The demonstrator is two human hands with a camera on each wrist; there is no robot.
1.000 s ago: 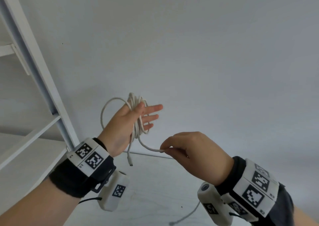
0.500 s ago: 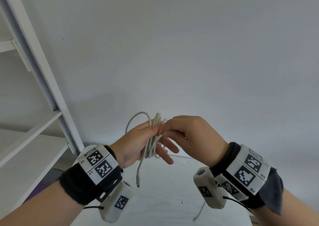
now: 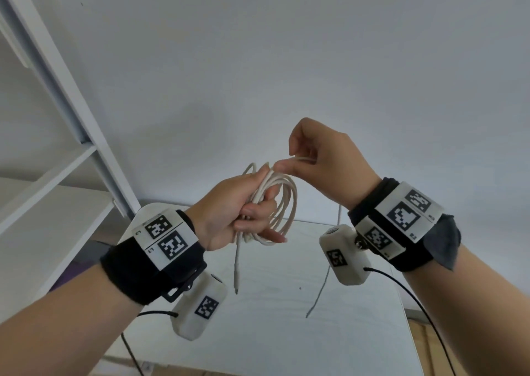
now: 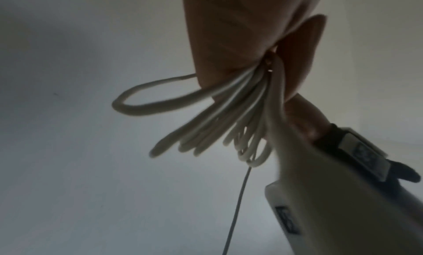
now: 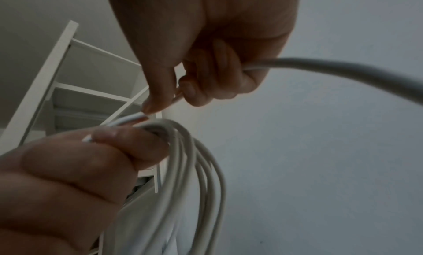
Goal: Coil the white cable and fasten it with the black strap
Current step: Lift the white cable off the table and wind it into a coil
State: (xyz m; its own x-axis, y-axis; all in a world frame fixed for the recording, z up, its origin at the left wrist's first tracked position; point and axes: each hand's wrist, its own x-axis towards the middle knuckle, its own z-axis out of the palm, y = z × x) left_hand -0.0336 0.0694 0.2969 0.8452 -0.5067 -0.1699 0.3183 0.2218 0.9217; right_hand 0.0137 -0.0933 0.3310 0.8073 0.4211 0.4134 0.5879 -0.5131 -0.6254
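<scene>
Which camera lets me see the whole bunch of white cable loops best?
The head view: the white cable loops show whole in the left hand. The left wrist view shows them bunched edge-on; the right wrist view cuts them off, blurred.

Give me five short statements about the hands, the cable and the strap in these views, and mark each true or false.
1. The left hand grips a bundle of loops of the white cable. True.
2. The right hand is empty. False: its fingers pinch a strand of the cable just beside the coil.
3. One plug end hangs free below the left hand. True.
4. The black strap is already wrapped round the coil. False: no strap shows on the coil in any view.
5. The whole cable is coiled. False: a loose length trails down toward the white table.
</scene>
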